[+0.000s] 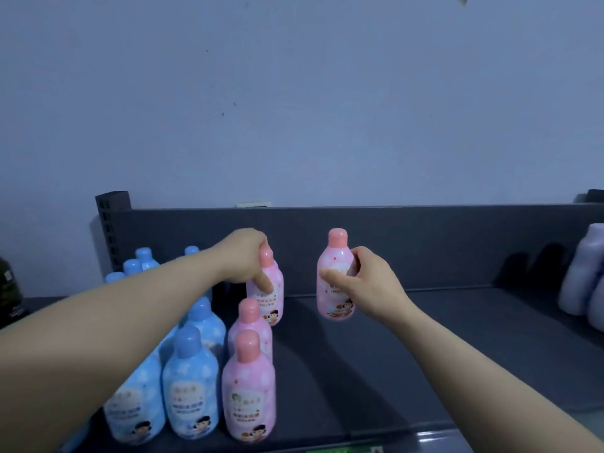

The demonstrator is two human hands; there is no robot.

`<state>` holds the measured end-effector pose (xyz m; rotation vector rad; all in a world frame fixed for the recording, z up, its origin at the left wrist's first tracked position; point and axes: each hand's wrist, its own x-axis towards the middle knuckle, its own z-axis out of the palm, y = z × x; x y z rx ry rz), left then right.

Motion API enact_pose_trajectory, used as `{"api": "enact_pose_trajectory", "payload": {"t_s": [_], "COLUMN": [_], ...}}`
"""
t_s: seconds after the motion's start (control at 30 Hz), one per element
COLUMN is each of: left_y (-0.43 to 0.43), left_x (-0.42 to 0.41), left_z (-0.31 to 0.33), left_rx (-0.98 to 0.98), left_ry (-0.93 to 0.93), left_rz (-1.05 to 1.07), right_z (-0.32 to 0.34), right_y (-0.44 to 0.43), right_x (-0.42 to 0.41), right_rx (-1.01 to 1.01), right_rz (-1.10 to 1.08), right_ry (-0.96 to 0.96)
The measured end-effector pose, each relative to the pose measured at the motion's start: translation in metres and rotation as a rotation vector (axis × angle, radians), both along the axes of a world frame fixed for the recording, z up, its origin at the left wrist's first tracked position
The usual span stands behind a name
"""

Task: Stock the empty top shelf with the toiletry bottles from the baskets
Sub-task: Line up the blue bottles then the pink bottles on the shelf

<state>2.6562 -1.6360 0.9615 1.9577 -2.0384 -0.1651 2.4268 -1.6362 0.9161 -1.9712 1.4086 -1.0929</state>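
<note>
Both grips clasp pink bottles (276,300) (335,300): left hand (245,256) near the back panel (425,246), right hand (369,286) over open shelf (457,338).

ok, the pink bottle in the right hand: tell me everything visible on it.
The pink bottle looks like glossy plastic with pale spots, topped by a salmon cap, closed. A front label carries print and a cartoon child near the base. It is upright, over the shelf; whether its base touches it is unclear. The right hand grips its middle, thumb across the front.
</note>
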Motion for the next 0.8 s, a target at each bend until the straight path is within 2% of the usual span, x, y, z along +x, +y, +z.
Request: {"api": "enact_pose_trajectory", "payload": {"t_s": [0.3,0.7,0.8], "left_y": [-0.021,-0.022,-0.02], "left_x": [0.012,0.022,0.028], "left_z": [-0.029,-0.037,-0.035], "left_rx": [0.06,0.035,0.063], "left_ry": [-0.128,-0.095,-0.019], "left_rz": [-0.053,-0.103,-0.12], "right_z": [-0.016,-0.031,-0.033], "right_y": [-0.001,-0.006,-0.006], "right_x": [0.013,0.038,0.045], "right_rx": [0.052,0.068,0.065], "right_rz": [-0.026,0.014,0.04], "right_ry": [0.028,0.05,0.066]}}
